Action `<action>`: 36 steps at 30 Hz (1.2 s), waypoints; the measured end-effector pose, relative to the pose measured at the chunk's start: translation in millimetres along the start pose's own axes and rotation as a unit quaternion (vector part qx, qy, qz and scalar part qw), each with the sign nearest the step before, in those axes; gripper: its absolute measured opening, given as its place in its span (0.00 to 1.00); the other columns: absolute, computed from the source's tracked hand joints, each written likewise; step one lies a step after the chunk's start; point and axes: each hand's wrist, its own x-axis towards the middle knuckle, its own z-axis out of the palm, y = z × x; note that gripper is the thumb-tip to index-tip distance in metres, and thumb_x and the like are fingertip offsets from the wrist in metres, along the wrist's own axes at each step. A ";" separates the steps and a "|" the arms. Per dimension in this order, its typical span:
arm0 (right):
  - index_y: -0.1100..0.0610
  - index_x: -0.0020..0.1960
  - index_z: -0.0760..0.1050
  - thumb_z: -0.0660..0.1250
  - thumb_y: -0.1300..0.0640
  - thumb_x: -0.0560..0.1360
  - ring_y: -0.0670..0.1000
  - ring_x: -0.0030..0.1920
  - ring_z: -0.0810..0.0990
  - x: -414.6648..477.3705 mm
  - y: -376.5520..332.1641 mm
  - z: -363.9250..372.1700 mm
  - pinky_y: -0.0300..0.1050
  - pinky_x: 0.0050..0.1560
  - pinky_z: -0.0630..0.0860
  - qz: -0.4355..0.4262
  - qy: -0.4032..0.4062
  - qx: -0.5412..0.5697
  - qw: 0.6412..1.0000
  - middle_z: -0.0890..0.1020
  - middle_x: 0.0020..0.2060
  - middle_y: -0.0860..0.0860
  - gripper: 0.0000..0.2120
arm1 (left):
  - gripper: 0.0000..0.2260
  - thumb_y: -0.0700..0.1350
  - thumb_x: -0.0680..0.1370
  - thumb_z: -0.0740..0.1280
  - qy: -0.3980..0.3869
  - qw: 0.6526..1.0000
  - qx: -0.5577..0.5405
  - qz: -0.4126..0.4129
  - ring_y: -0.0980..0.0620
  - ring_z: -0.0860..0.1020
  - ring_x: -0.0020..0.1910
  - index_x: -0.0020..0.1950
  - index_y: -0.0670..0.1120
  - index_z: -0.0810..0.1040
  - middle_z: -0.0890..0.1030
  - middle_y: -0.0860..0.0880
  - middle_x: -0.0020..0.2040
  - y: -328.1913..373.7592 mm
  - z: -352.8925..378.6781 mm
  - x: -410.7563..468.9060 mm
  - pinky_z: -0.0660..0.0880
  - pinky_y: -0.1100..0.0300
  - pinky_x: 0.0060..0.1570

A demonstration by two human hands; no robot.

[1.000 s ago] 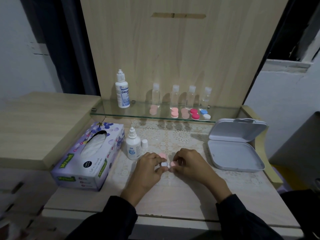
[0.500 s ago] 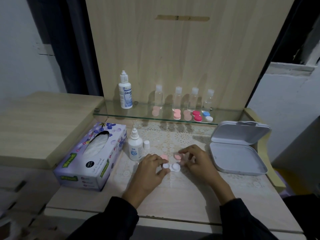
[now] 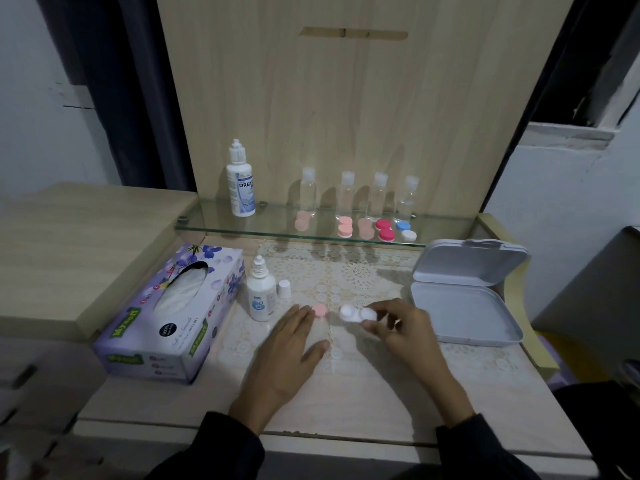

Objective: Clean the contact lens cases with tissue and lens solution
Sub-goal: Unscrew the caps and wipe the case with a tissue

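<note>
Centre frame: the right hand [image 3: 405, 332] pinches the small white twin-cup plastic lens case [image 3: 356, 314] by its right cup, just right of a loose round pink cap [image 3: 319, 310]. The left hand [image 3: 291, 344] lies flat with fingers straight, holding nothing. The case looks light, rigid and slick, so a cup rim is the best grip. Its long axis runs left-right, and the wells seem to face up.

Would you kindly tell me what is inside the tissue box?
White tissue shows through the top opening of the tissue box; its cardboard hides how much remains.
</note>
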 end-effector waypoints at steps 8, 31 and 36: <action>0.62 0.48 0.81 0.74 0.64 0.69 0.50 0.34 0.77 14.3 48.5 -72.0 0.37 0.38 0.70 0.057 0.161 -0.090 0.981 0.81 0.35 0.53 0.08 | 0.38 0.68 0.72 0.45 -0.009 1.000 0.004 -0.007 0.59 0.50 0.75 0.76 0.48 0.56 0.56 0.53 0.77 -3.8 2.8 -0.6 0.46 0.68 0.70; 0.50 0.44 0.80 0.75 0.52 0.68 0.44 0.38 0.77 -2.2 8.9 -27.2 0.34 0.36 0.71 -0.004 0.050 0.035 0.998 0.82 0.40 0.44 0.06 | 0.26 0.57 0.79 0.58 0.001 1.000 -0.018 -0.015 0.59 0.54 0.74 0.75 0.49 0.59 0.59 0.54 0.76 0.5 -1.3 -1.6 0.50 0.66 0.69; 0.47 0.45 0.82 0.68 0.38 0.63 0.42 0.49 0.73 -16.2 -3.8 20.5 0.37 0.46 0.69 -0.018 -0.026 0.013 0.999 0.77 0.45 0.41 0.16 | 0.14 0.48 0.77 0.64 0.115 0.989 -0.090 -0.004 0.58 0.75 0.58 0.62 0.53 0.77 0.77 0.57 0.61 7.7 -22.2 -9.8 0.70 0.66 0.58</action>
